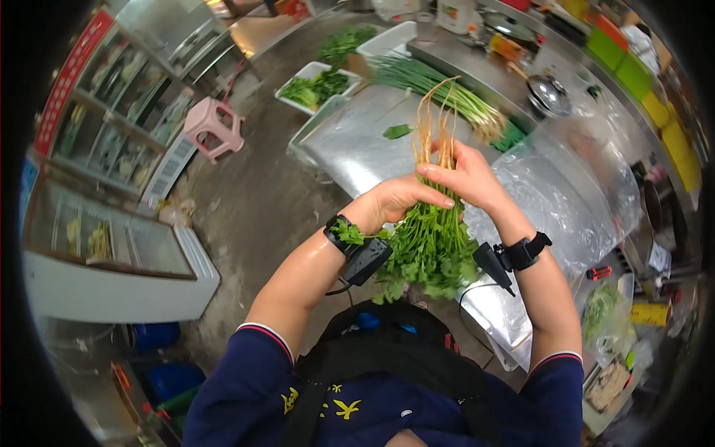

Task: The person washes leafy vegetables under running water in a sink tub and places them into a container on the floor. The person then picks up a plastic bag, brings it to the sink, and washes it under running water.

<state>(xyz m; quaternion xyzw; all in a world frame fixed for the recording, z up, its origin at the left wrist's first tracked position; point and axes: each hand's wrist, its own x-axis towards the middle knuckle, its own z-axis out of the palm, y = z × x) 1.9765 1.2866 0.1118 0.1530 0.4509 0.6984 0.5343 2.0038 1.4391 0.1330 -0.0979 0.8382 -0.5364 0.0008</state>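
A bunch of cilantro hangs leaves-down between my hands, its long tan roots pointing away from me. My left hand is closed round the stems from the left, thumb laid across them. Just above it, my right hand grips the stems near the roots, fingers partly hidden behind the bunch. A loose cilantro sprig clings by the strap on my left wrist. Beneath the bunch is a shiny metal table, with a single green leaf lying on it.
Green onions lie along the table's far side. White baskets hold leafy greens at the far left corner. Clear plastic sheeting covers the right side. A pink stool stands on the floor, near glass-fronted fridges. A lidded pan sits far right.
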